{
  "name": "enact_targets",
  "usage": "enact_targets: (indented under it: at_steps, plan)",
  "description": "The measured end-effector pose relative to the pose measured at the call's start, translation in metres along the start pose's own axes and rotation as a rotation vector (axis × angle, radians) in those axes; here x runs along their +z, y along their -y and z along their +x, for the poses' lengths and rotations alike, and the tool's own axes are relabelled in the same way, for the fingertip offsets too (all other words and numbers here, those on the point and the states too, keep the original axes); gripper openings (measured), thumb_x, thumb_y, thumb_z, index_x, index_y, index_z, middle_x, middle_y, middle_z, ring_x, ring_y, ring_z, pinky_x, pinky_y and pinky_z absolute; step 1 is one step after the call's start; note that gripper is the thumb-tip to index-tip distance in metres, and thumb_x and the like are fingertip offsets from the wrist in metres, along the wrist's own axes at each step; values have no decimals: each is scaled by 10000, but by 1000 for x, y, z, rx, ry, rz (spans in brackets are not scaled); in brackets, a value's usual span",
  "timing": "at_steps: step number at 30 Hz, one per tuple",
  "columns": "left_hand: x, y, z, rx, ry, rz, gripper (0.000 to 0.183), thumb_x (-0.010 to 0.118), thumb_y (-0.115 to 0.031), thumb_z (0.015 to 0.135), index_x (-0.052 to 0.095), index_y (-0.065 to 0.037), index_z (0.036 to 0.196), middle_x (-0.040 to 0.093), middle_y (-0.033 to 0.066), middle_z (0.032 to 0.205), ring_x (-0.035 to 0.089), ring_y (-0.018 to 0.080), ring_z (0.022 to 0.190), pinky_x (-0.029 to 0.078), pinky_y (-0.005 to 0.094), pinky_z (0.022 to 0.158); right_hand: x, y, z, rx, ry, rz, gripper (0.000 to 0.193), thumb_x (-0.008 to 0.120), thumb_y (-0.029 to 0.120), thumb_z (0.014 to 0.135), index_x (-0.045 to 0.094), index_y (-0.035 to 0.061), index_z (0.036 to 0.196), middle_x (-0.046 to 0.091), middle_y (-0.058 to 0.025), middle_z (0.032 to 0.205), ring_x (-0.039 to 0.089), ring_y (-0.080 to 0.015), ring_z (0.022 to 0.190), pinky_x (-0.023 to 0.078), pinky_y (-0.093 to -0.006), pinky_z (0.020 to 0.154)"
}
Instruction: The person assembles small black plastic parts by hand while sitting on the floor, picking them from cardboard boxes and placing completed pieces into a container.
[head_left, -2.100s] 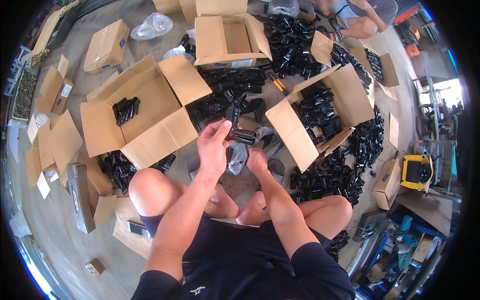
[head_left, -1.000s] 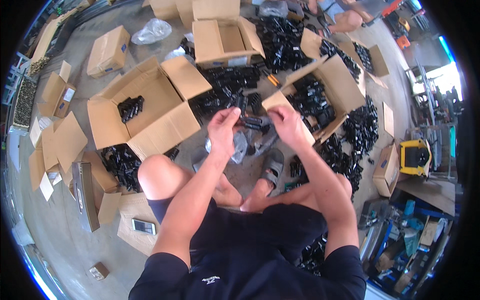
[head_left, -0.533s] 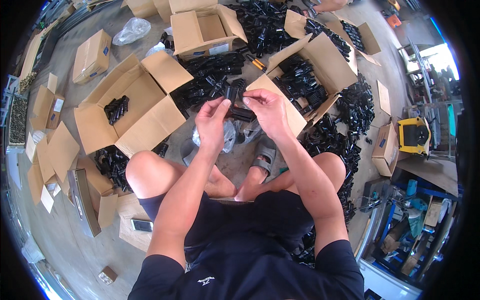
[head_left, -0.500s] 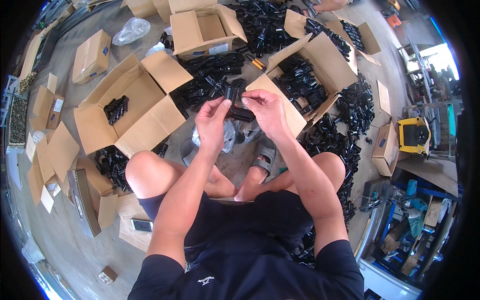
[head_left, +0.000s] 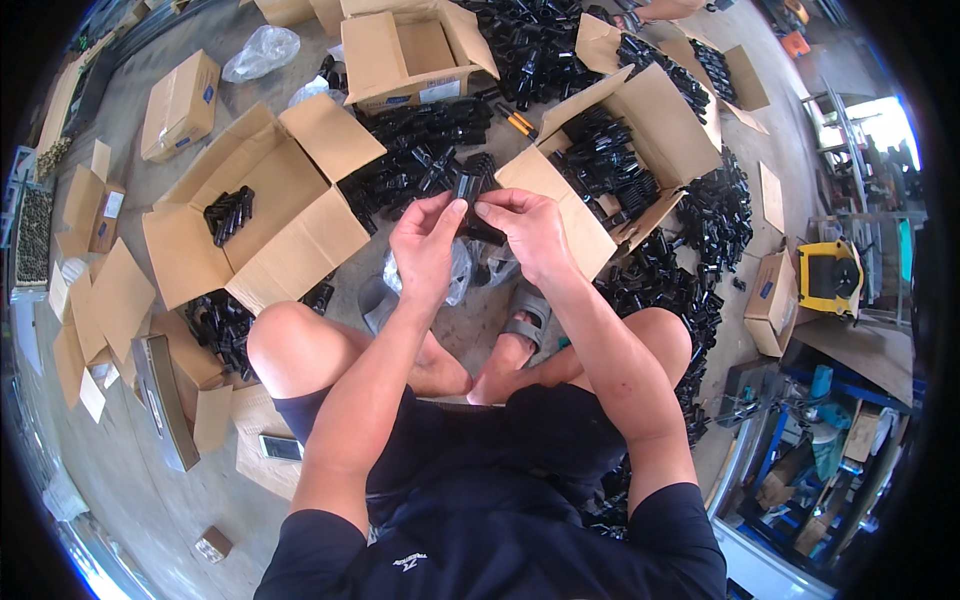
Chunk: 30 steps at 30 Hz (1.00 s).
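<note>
Between my raised hands is a small black tubular plastic part (head_left: 466, 187). My left hand (head_left: 424, 245) pinches its left side between thumb and fingers. My right hand (head_left: 533, 232) has thumb and fingertips pressed together at the part's right side; anything small in that pinch is hidden. Below the hands, clear plastic bags (head_left: 457, 272) lie on the floor between my feet. To the left an open cardboard box (head_left: 300, 262) holds a few black parts (head_left: 229, 215) in a short row. On the right, another open box (head_left: 655, 110) holds many black parts (head_left: 603, 165).
Heaps of black parts (head_left: 425, 135) lie ahead, with more (head_left: 715, 215) along my right side. Orange-handled pliers (head_left: 518, 124) rest beyond my hands. A third open box (head_left: 405, 95) stands ahead. A phone (head_left: 281, 448) lies on cardboard to the left. Another person's arm (head_left: 665, 10) shows at the top.
My right hand has moved slightly left, and its fingertips now meet the black part. My left hand keeps its grip. The view has shifted a little.
</note>
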<state>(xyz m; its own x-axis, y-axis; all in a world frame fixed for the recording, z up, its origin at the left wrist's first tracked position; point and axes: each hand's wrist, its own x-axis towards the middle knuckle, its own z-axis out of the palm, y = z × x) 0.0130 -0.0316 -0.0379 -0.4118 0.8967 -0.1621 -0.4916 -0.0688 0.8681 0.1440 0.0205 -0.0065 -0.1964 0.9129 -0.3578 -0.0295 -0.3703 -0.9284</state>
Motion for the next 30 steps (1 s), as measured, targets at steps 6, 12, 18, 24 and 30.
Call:
enact_targets:
  at_steps: [6, 12, 18, 24, 30]
  plan:
    - [2, 0, -3, 0, -14, -2, 204, 735, -60, 927, 693, 19, 1110, 721, 41, 978, 624, 63, 842, 501, 214, 789, 3, -9, 1, 34, -47, 2, 188, 763, 68, 884, 732, -62, 1016, 721, -58, 887, 632, -105, 771, 512, -243, 704]
    - [0, 1, -4, 15, -23, 13, 204, 731, -52, 928, 692, 25, 1113, 721, 44, 974, 624, 63, 833, 503, 213, 775, 8, -7, -7, 21, -62, 44, 194, 742, 63, 900, 731, -68, 1043, 728, -68, 913, 636, -107, 784, 514, -246, 721]
    - [2, 0, -5, 33, -14, 3, 203, 733, -54, 927, 691, 32, 1105, 724, 50, 976, 635, 66, 851, 510, 212, 791, 10, -8, -11, -2, -105, -38, 208, 736, 80, 898, 735, -60, 1051, 732, -63, 915, 635, -105, 780, 513, -252, 720]
    - [3, -5, -6, 25, -13, 28, 207, 734, -64, 929, 688, 38, 1103, 725, 53, 980, 641, 70, 856, 514, 211, 791, 11, -3, -16, -121, -176, -457, 197, 730, 131, 908, 745, -49, 988, 716, -78, 829, 615, -90, 727, 506, -263, 677]
    - [0, -8, -5, 45, -7, 35, 208, 731, -64, 932, 686, 40, 1106, 723, 51, 974, 638, 66, 841, 517, 212, 778, 7, 0, -13, -253, -49, -403, 205, 718, 160, 922, 743, -41, 952, 692, -61, 791, 600, -88, 719, 501, -262, 672]
